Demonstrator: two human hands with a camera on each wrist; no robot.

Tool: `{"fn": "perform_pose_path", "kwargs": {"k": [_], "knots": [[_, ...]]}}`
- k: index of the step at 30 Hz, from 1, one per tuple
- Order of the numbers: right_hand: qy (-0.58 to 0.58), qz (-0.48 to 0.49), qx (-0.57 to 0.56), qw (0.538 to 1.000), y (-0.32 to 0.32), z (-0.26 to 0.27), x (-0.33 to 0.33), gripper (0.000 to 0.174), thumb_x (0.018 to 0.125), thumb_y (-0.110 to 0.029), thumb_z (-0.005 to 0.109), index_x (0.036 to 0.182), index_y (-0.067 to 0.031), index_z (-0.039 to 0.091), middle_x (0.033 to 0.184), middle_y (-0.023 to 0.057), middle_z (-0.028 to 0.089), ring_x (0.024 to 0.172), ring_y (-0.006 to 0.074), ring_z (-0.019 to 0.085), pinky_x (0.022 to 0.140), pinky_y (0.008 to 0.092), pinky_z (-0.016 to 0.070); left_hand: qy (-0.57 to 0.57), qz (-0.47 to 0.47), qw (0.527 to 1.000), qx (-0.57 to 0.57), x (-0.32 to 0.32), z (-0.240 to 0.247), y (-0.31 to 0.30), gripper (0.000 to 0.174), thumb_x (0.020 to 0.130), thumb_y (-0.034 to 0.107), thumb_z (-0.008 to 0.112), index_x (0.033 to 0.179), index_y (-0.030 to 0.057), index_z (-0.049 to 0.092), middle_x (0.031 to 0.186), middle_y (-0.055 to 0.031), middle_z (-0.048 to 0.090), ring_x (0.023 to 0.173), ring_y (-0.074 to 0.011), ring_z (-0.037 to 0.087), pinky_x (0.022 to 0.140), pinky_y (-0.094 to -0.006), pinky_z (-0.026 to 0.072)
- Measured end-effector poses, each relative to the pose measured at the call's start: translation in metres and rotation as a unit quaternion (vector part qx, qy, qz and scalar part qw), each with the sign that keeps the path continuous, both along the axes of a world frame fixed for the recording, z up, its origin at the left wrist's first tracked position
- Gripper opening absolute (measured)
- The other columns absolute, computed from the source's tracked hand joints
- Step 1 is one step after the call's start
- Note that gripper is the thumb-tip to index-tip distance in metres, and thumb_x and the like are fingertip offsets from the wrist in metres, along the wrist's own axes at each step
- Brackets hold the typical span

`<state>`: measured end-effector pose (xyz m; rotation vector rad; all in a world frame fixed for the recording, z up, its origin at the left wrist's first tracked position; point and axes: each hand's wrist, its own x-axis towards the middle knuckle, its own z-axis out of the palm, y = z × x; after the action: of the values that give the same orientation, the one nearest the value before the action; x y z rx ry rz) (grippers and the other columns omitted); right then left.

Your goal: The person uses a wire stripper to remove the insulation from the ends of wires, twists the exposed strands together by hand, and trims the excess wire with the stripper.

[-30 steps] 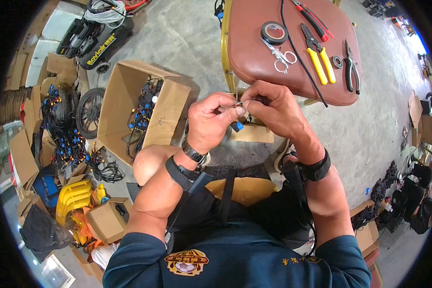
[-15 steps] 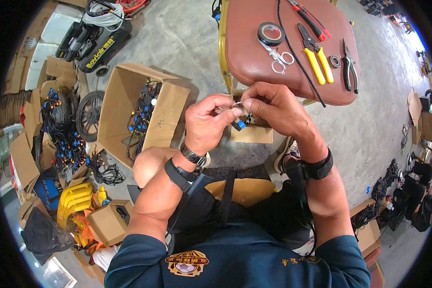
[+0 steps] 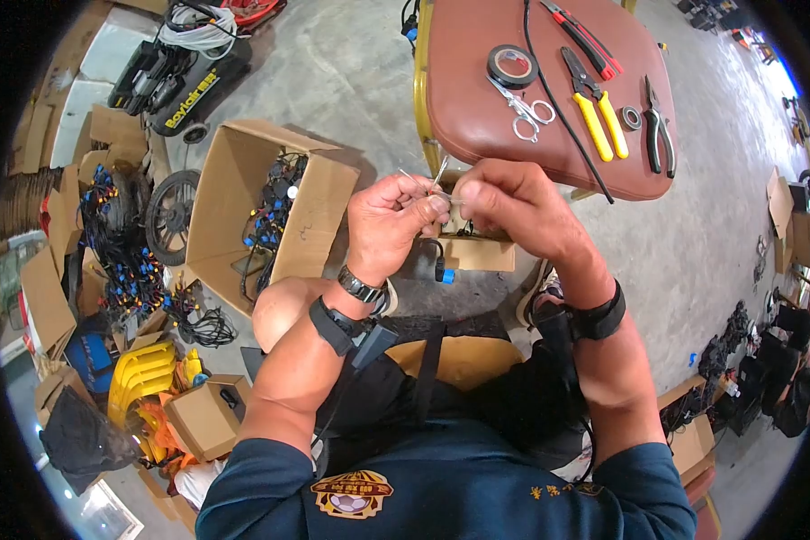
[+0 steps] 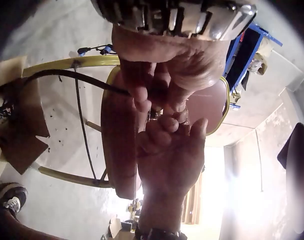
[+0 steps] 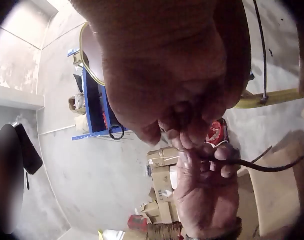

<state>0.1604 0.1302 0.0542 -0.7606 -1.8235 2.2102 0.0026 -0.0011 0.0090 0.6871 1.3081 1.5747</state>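
Observation:
In the head view, my left hand [image 3: 382, 225] pinches thin wires [image 3: 442, 171] between thumb and fingers, their light ends sticking up past the fingertips. My right hand [image 3: 526, 211] is close beside it, thumb and bent forefinger pinching a wire end. Below the left fingers hangs a blue connector [image 3: 447, 276] on a short black lead. A black cable [image 4: 87, 77] runs into the left hand in the left wrist view; the right wrist view shows the same cable [image 5: 267, 168] leaving that hand. The fingers hide most of the wires where the hands meet.
Ahead, a brown padded chair [image 3: 477, 117] carries black tape [image 3: 512, 65], scissors [image 3: 526, 115], wire strippers [image 3: 594, 103], pliers [image 3: 659, 126], a red-black cutter [image 3: 585, 40] and a black cable [image 3: 562, 117]. To the left stands a cardboard box [image 3: 310, 220] of connector leads.
The wire ends now spread apart above the left fingers. The blue connector hangs lower, and my right hand has turned slightly, its fingers more folded.

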Motion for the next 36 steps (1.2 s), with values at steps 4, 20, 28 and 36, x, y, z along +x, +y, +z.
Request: {"fn": "perform_pose_path", "kwargs": {"k": [4,20,28,36], "knots": [[-0.026,-0.065,-0.020,0.997,0.004,-0.002,-0.002,0.018,0.092,-0.014,0.063,0.097,0.0024,0.066,0.079,0.0017,0.063,0.071,0.0075,0.056,0.063,0.0234,0.0467,-0.001,-0.013,1.000,0.002,0.002,0.003,-0.001,0.009,0.087,-0.001,0.069,0.094,-0.0029,0.063,0.083,-0.0087,0.068,0.071,-0.0113,0.065,0.058,-0.0219,0.0520],[0.023,-0.079,-0.032,0.996,-0.001,-0.010,-0.005,0.016,0.090,-0.011,0.065,0.096,0.0042,0.066,0.074,0.0014,0.062,0.067,0.0068,0.057,0.060,0.0229,0.0465,0.005,-0.052,0.999,0.002,0.004,0.001,-0.001,0.011,0.088,0.004,0.069,0.096,-0.0023,0.064,0.081,-0.0087,0.069,0.072,-0.0125,0.066,0.058,-0.0232,0.0522],[0.019,-0.063,0.007,0.998,-0.002,-0.012,-0.005,0.008,0.088,-0.005,0.062,0.092,0.0015,0.065,0.074,0.0012,0.062,0.066,0.0062,0.057,0.059,0.0234,0.0468,-0.018,-0.016,1.000,0.001,0.002,0.002,0.001,0.010,0.088,0.003,0.068,0.096,-0.0023,0.064,0.082,-0.0096,0.069,0.073,-0.0145,0.068,0.057,-0.0232,0.0538],[0.033,-0.026,0.147,0.988,-0.012,-0.008,-0.005,0.007,0.085,-0.003,0.063,0.090,0.0018,0.064,0.071,-0.0002,0.058,0.066,0.0035,0.052,0.058,0.0223,0.0449,0.002,0.030,0.999,-0.017,0.000,0.002,0.001,0.011,0.086,-0.002,0.069,0.096,-0.0022,0.064,0.082,-0.0089,0.069,0.071,-0.0136,0.068,0.057,-0.0226,0.0538]]}}
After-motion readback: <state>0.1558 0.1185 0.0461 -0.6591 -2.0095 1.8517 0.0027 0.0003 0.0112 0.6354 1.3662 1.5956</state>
